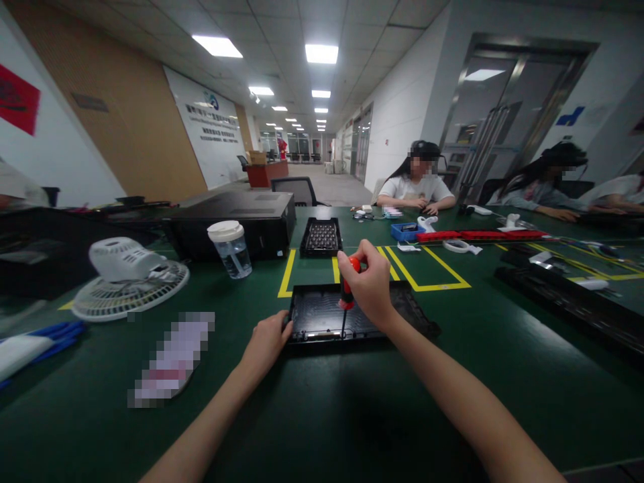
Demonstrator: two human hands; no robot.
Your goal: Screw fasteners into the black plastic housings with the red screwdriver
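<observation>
A shallow black plastic casing point(322, 302) lies on the green table in front of me. My right hand point(369, 285) is closed around a red and black screwdriver point(345, 290), held upright. Its shaft points down to the near edge of the casing; whether the tip sits on a screw is too small to tell. My left hand point(269, 335) grips the casing's left side near the front corner, with the fingertips partly hidden behind the rim.
Beyond the casing stands a black tray point(305, 249) of small parts. Left are a water cup point(235, 255), a white fan point(131, 285), a black box point(231, 218) and a pixelated flat object point(176, 355). A blue bin point(405, 233) and long black parts point(563, 305) lie right. Co-workers sit opposite.
</observation>
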